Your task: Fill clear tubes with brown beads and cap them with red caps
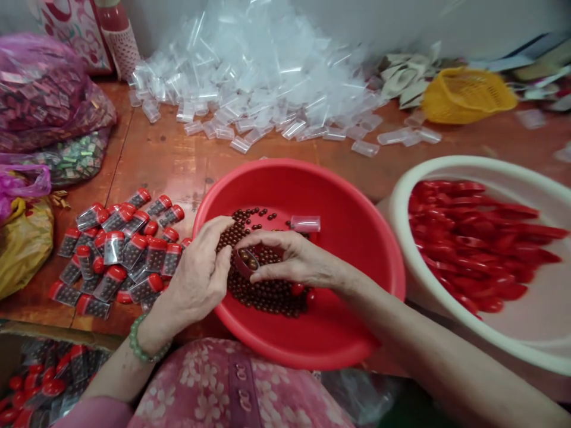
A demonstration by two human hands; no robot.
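Right hand (303, 260) pinches a (probably plastic) container (242, 267) of beads (252, 263); left hand (199, 274) curls, fingertips hidden.

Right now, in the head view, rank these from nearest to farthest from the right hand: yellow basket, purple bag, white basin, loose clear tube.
From the right hand:
1. Clear tube, just beyond it, inside the red basin.
2. White basin, to the right.
3. Yellow basket, far right.
4. Purple bag, far left.

A bottle (119, 38) stands beside a pink-patterned bag (74, 27), a yellow basket (446, 107) well apart
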